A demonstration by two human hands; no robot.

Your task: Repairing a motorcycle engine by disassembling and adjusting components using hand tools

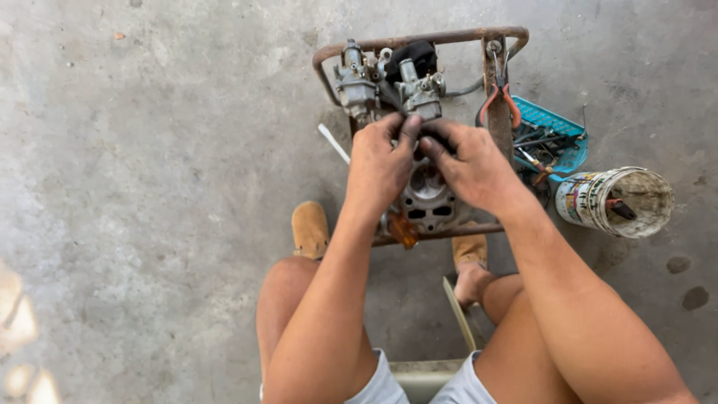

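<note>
Bucket label: a white plastic bucket (621,200) lies on its side on the concrete floor (164,172), right of the stand; a band of coloured print wraps its wall near the base, and its mouth faces right with a dark tool inside.
Tray: a turquoise slotted plastic tray (553,129) sits on the floor just beside the stand's right edge, holding small dark tools.
Stand: a rusty tube-metal frame (419,39), rounded at the far corners, flat bar along its right side.
Pliers: red-handled pliers (499,101) hang on that right bar, near the far right corner.
Engine part: a grey cast-metal cylinder head (428,198) with a round bore and rectangular ports sits at the stand's near edge, dull and grimy, partly under both hands.
Carburettors: two grey metal carburettors (389,82) stand at the far edge, side by side, with a black rubber piece behind them.
Left hand (380,161): fingers curled together, tips pinching something small over the top of the engine part; what they pinch is hidden.
Right hand (467,166): fingers bent inward, tips meeting the left hand's; its grip cannot be told.
Amber piece: an orange translucent handle (404,230) lies at the stand's near edge, under the left wrist.
Footwear: a tan shoe (310,228) on the floor, left of the stand.
</note>
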